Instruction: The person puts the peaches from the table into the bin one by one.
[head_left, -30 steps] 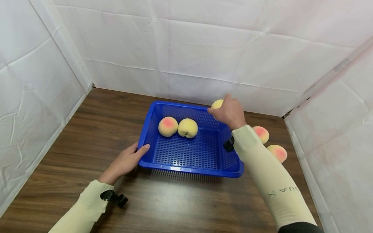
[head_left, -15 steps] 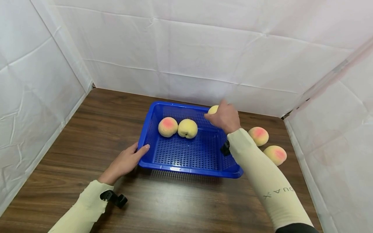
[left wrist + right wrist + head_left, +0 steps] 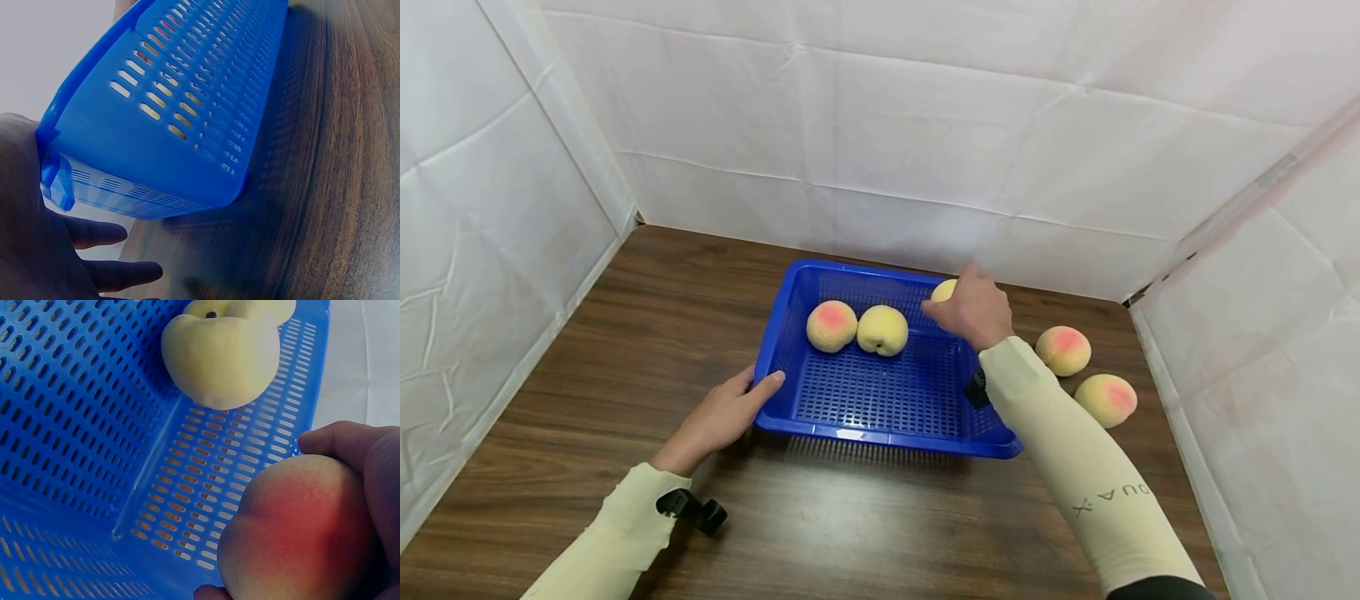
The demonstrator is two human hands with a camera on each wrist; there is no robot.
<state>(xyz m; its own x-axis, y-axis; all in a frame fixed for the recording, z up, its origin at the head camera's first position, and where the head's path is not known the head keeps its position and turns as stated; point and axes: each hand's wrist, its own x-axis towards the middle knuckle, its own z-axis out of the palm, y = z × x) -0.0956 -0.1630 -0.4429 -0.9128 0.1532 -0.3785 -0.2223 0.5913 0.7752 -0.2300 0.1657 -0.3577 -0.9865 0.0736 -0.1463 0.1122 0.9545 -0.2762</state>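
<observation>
A blue perforated plastic basket (image 3: 891, 440) stands on the wooden table. My left hand (image 3: 724, 415) holds its left end, the thumb over the rim; in the left wrist view the other fingers (image 3: 122, 273) stretch out beyond the corner. Gripped in my right hand (image 3: 979, 307) is a yellow peach (image 3: 943, 290), inside the basket's back right part. Its red-blushed side faces the right wrist camera. Two more peaches lie side by side in the basket: one with a pink blush (image 3: 832, 326), the other plain yellow (image 3: 882, 331).
Two peaches lie on the table right of the basket, one farther back (image 3: 1064, 350) and one nearer (image 3: 1107, 400), close to my right sleeve (image 3: 1067, 450). White sheeting (image 3: 895, 125) hangs as walls at the back and both sides of the brown table (image 3: 850, 533).
My right hand has moved left and slightly down with the peach, from over the basket's back right rim to inside it. My left hand and the basket stay in place.
</observation>
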